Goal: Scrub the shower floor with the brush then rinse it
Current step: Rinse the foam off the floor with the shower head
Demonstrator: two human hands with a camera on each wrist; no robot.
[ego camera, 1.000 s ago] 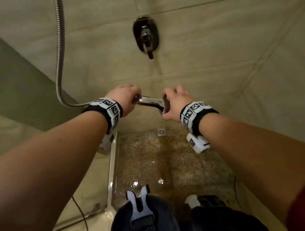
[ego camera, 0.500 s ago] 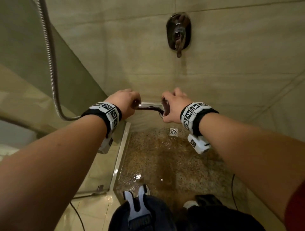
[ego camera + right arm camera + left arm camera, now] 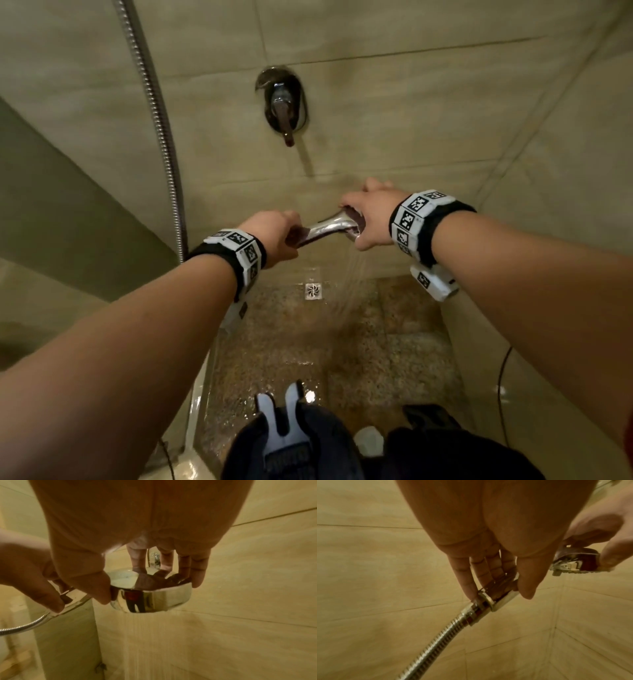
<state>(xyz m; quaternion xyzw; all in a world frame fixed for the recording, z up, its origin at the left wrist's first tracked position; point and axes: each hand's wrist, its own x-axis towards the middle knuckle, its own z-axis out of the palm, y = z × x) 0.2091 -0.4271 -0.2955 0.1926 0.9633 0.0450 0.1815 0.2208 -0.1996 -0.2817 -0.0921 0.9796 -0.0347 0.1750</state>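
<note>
Beige tiled walls close in a narrow stall; the shower floor [image 3: 359, 346], speckled stone, lies wet below us with a square drain [image 3: 313, 291] near the back wall. Mixer valve [image 3: 282, 106] on the wall ahead, lever pointing down.

We hold the shower head [image 3: 330, 228] over the floor with both hands. Left hand [image 3: 274, 236]: fingers [image 3: 481, 574] wrapped round the chrome handle just above the hose [image 3: 436, 642] coupling, thumb closing the grip. Right hand [image 3: 371, 219]: fingers [image 3: 199, 568] and thumb curled over the rim of the round spray face, steering it. Water streams down from the face toward the floor right of the drain.

No brush in view. We judge the rinse step is in hand. Next: sweep the spray across the remaining floor, working toward the drain, keeping the face angled down to limit splash.
</note>
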